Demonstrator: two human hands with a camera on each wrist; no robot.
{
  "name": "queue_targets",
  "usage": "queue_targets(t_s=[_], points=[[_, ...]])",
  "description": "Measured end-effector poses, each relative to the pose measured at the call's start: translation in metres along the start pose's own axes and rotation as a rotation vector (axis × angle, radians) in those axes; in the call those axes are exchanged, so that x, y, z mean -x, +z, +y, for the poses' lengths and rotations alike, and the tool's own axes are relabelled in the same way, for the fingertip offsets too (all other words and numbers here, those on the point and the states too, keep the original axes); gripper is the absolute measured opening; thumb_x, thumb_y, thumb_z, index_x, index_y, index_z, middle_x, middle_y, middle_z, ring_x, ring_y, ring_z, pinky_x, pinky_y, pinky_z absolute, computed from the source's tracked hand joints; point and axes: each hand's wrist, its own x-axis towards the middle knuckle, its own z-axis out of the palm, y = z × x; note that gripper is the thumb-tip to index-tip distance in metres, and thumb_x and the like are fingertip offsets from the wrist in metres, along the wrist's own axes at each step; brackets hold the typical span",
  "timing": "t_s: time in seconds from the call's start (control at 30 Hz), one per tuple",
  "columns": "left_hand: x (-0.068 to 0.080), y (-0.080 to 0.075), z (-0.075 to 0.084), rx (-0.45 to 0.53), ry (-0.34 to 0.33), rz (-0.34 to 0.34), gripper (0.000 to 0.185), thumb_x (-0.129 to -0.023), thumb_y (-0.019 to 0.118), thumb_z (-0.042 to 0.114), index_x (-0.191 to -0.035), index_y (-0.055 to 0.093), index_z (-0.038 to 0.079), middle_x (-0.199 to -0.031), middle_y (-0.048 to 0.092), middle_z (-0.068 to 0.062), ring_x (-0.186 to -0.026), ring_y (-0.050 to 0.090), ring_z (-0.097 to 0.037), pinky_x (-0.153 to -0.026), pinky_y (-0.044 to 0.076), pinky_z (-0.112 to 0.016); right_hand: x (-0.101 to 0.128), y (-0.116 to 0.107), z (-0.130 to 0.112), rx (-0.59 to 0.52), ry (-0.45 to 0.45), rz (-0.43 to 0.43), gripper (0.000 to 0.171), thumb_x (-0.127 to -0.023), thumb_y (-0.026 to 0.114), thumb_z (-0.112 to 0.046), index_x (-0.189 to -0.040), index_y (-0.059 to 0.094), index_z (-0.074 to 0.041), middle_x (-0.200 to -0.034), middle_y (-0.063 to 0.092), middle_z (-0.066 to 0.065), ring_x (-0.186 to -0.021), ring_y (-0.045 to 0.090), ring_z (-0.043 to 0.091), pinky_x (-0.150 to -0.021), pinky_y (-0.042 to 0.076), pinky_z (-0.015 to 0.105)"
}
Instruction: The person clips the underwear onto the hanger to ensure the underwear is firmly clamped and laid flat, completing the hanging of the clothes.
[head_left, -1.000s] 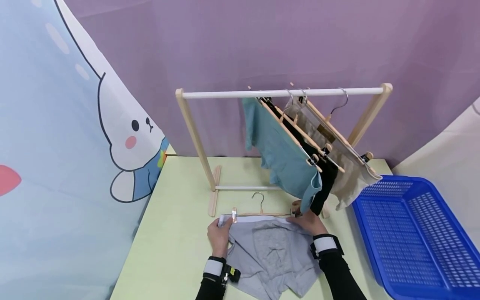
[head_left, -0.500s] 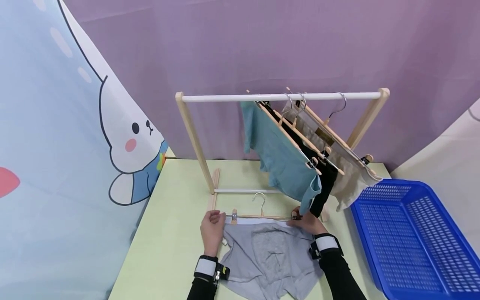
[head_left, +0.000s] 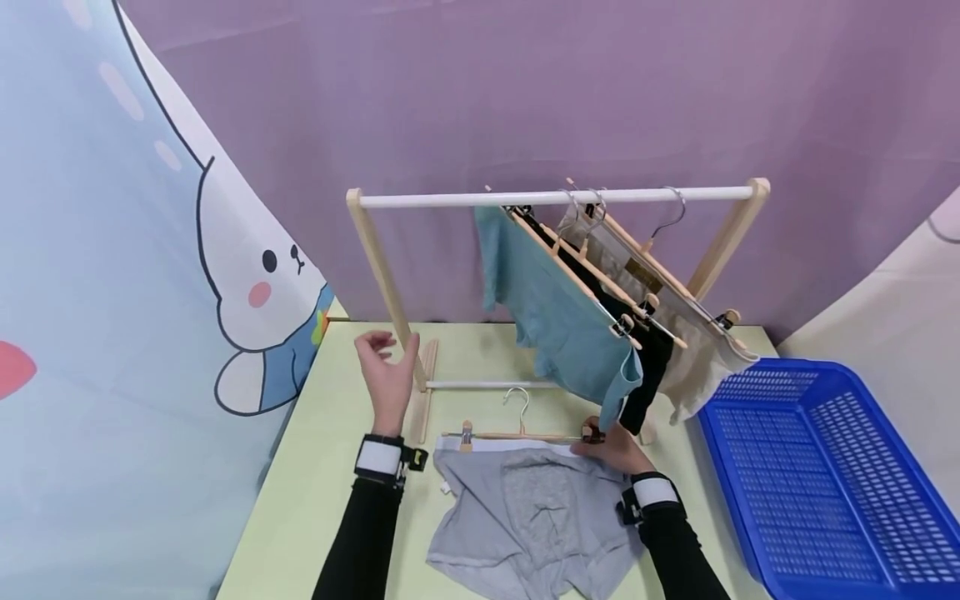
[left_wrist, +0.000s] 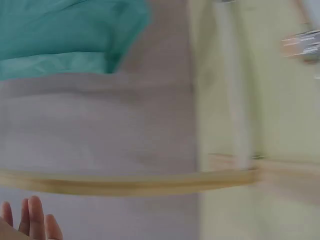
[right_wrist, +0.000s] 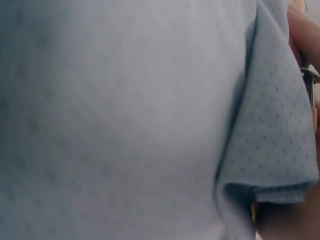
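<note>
Grey boxer briefs [head_left: 480, 508] with a white waistband lie on the table, below a wooden clip hanger [head_left: 495, 437] with a metal hook. The hanger's left clip [head_left: 467, 435] sits over the waistband. My right hand [head_left: 619, 451] pinches the right clip [head_left: 592, 433] at the waistband's other end. Grey-blue perforated cloth [right_wrist: 125, 110] covers most of the right wrist view and partly hides that hand. My left hand [head_left: 387, 379] is raised off the briefs, fingers loosely bent, holding nothing, beside the rack's left post [head_left: 381, 271].
A wooden rack with a white rail [head_left: 435, 200] stands behind the briefs. On it hang a teal garment [head_left: 555, 308], a black garment [head_left: 651, 367] and a beige garment [head_left: 693, 358], on clip hangers. At the right stands a blue plastic basket [head_left: 723, 467].
My left hand let go of the hanger's left clip, slid to the waistband's left end, then lifted up and left toward the rack post. The right hand stayed at the right clip.
</note>
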Motion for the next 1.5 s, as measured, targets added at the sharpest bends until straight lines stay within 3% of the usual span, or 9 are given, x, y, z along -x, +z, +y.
queue_targets(t_s=[0.23,0.47,0.67,0.8,0.97,1.1,1.27,1.5], points=[[-0.04,0.01,0.036,0.035,0.125,-0.019,0.061,-0.085,0.078,0.033,-0.122,0.041,0.002,-0.113,0.049,-0.008,-0.105,0.049,-0.021,-0.091,0.038,-0.037,-0.001,0.002,0.005,0.095,-0.014,0.042,0.034,-0.084,0.08,-0.018,-0.083,0.049,-0.005,-0.076,0.042,-0.001,-0.069,0.041,0.008,-0.069,0.031,0.026],[-0.066,0.02,0.056,0.058,0.125,-0.017,0.056,-0.087,0.075,0.033,-0.12,0.039,0.007,-0.106,0.044,-0.001,-0.097,0.046,-0.021,-0.083,0.038,-0.032,0.001,0.002,0.002,0.134,-0.074,0.019,0.035,-0.086,0.077,-0.011,-0.081,0.044,-0.004,-0.075,0.038,0.0,-0.068,0.038,0.006,-0.069,0.03,0.027],[-0.084,0.025,0.065,0.111,0.152,-0.05,0.033,-0.097,0.064,0.027,-0.113,0.043,0.007,-0.091,0.043,0.004,-0.074,0.044,-0.014,-0.066,0.037,-0.028,0.003,0.004,0.005,0.125,-0.069,0.032,0.032,-0.087,0.074,-0.004,-0.082,0.042,0.002,-0.076,0.039,0.004,-0.068,0.038,0.007,-0.068,0.031,0.027],[-0.085,0.023,0.076,0.142,0.109,-0.106,0.019,-0.101,0.058,0.025,-0.092,0.053,0.01,-0.077,0.051,0.008,-0.059,0.041,-0.009,-0.055,0.034,-0.024,0.007,0.003,0.005,0.043,-0.052,0.001,0.031,-0.091,0.071,-0.007,-0.086,0.042,0.001,-0.08,0.041,0.004,-0.072,0.042,0.007,-0.069,0.033,0.028],[-0.087,0.022,0.071,0.185,0.039,-0.19,0.045,-0.104,0.052,0.034,-0.065,0.05,0.012,-0.051,0.046,0.006,-0.044,0.04,-0.008,-0.043,0.032,-0.021,0.01,0.001,0.009,-0.005,-0.032,-0.002,0.031,-0.092,0.072,-0.016,-0.09,0.044,-0.002,-0.086,0.045,0.004,-0.078,0.047,0.01,-0.072,0.035,0.029],[-0.092,0.026,0.055,0.183,0.054,-0.19,0.051,-0.101,0.052,0.047,-0.061,0.044,0.017,-0.046,0.038,0.007,-0.039,0.036,-0.007,-0.037,0.029,-0.022,0.012,0.0,0.009,0.076,0.009,0.014,0.026,-0.092,0.072,-0.027,-0.098,0.056,-0.008,-0.098,0.057,0.004,-0.09,0.057,0.017,-0.078,0.042,0.03],[-0.094,0.033,0.049,0.207,0.09,-0.167,0.053,-0.1,0.053,0.049,-0.059,0.042,0.018,-0.045,0.036,0.008,-0.037,0.034,-0.007,-0.036,0.026,-0.023,0.012,-0.001,0.008,0.209,-0.016,-0.027,0.031,-0.095,0.066,-0.036,-0.118,0.068,-0.015,-0.121,0.066,0.008,-0.112,0.063,0.029,-0.09,0.05,0.037],[-0.084,0.03,0.078,0.177,0.028,-0.199,0.05,-0.105,0.049,0.03,-0.058,0.039,0.018,-0.045,0.034,0.012,-0.038,0.032,-0.004,-0.038,0.027,-0.02,0.017,0.001,0.0,0.196,-0.106,-0.048,0.018,-0.096,0.066,-0.031,-0.105,0.071,-0.016,-0.105,0.068,0.0,-0.095,0.062,0.009,-0.081,0.05,0.028]])
